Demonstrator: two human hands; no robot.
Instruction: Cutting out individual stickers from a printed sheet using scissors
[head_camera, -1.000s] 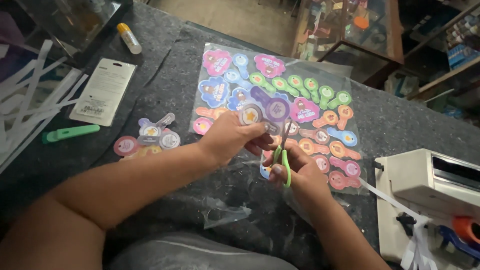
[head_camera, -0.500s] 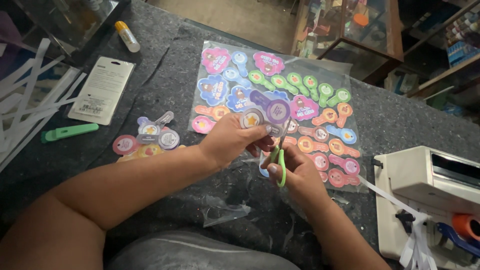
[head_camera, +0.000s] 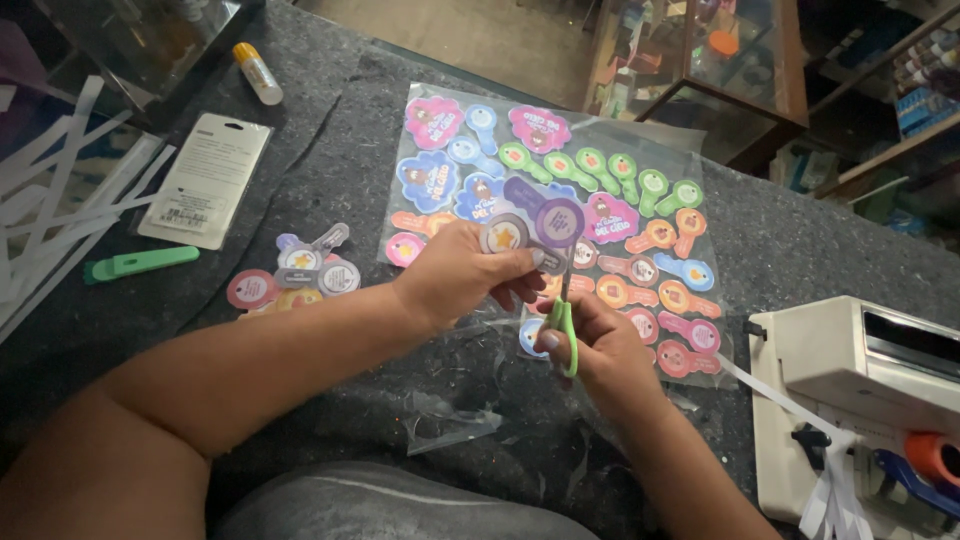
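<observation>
Far left: white paper strips (head_camera: 60, 190), too tangled to count, cut off by the frame edge. One green plastic clip-like tool (head_camera: 140, 264) lies below one white rectangular card package (head_camera: 205, 180); one glue tube with a yellow cap (head_camera: 258, 74) sits above it. Small pile of cut-out round stickers (head_camera: 295, 278), overlapping, count unclear.

Left hand (head_camera: 455, 275) is pinched shut on a laminated cut-out with a grey star disc and a purple disc (head_camera: 530, 228), held just above the grey felt-covered table (head_camera: 800, 250). Thumb on top, the other fingers hidden underneath.

Right hand (head_camera: 600, 350) is closed around the green-handled scissors (head_camera: 565, 315), just right of and below the left hand. Blades point up to the cut-out's lower edge; blade opening is too blurred to tell.

Under both hands: one clear laminated sheet of coloured key-shaped stickers (head_camera: 610, 170), partly covered. Clear plastic offcuts (head_camera: 450, 420) lie near the forearms.

Far right: one white tape-dispenser-like machine (head_camera: 860, 370), cut off by the frame.
</observation>
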